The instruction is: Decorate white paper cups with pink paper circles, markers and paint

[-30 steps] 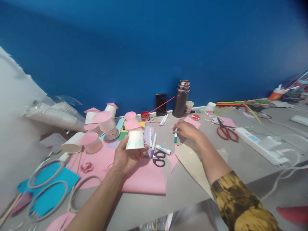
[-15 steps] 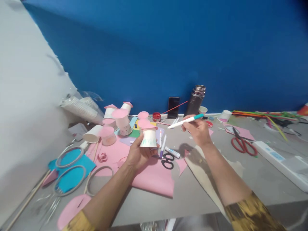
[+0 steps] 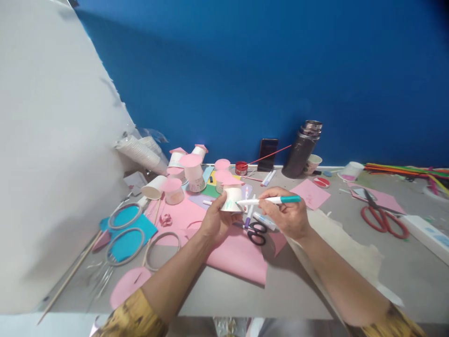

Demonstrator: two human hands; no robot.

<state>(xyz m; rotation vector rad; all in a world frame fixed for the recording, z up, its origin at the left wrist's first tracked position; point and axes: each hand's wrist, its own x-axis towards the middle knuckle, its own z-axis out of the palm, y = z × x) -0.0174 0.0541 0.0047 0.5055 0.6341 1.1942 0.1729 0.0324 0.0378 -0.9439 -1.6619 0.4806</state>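
Observation:
My left hand (image 3: 217, 222) is closed round a white paper cup (image 3: 232, 199), held upside down with a pink paper cone on top. Green marks show on the cup's side. My right hand (image 3: 286, 216) grips a white felt-tip marker (image 3: 271, 200) with a teal end, its tip at the cup's wall. Below the cup lie black-handled scissors (image 3: 257, 233), a glue stick (image 3: 264, 220) and a purple-ended marker (image 3: 249, 217). Folded pink paper (image 3: 238, 260) spreads beneath my left hand.
Several pink-topped paper cups (image 3: 194, 173) stand back left, near stacked cups (image 3: 142, 153) in plastic. Embroidery hoops (image 3: 125, 245) lie left over blue paper. A dark flask (image 3: 302, 150) and a phone (image 3: 268, 154) lean by the blue wall. Red-handled scissors (image 3: 384, 220) lie right.
My right hand has brought the marker down and left, from above the table to the side of the cup. The left hand still holds the cup. The view has shifted left.

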